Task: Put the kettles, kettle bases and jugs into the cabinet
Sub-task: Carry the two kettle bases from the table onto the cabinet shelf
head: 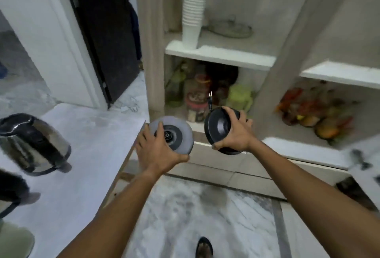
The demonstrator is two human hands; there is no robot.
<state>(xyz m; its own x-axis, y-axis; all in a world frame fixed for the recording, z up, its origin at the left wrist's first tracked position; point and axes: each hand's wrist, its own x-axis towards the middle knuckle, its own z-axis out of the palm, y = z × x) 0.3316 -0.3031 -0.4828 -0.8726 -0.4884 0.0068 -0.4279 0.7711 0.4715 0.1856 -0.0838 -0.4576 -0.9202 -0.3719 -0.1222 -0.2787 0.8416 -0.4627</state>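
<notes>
My left hand (156, 150) grips a round grey kettle base (178, 132) with a black centre connector, held just off the counter's corner. My right hand (236, 134) grips a black kettle base (217, 126), tilted on edge, with its plug (210, 98) sticking up behind it. Both bases hover in front of the open cabinet (220, 56), level with its lower left shelf. A steel kettle (35, 144) with black trim stands on the white counter (86, 144) at left. A second kettle (10, 194) shows partly at the left edge.
A tall stack of white cups (193, 11) and a glass lid (230, 29) sit on the upper shelf. Jars and bottles (197, 95) crowd the lower left shelf. Fruit (316, 113) fills the right compartment. A dark door (102, 31) stands at left. My foot (203, 247) rests on marble floor.
</notes>
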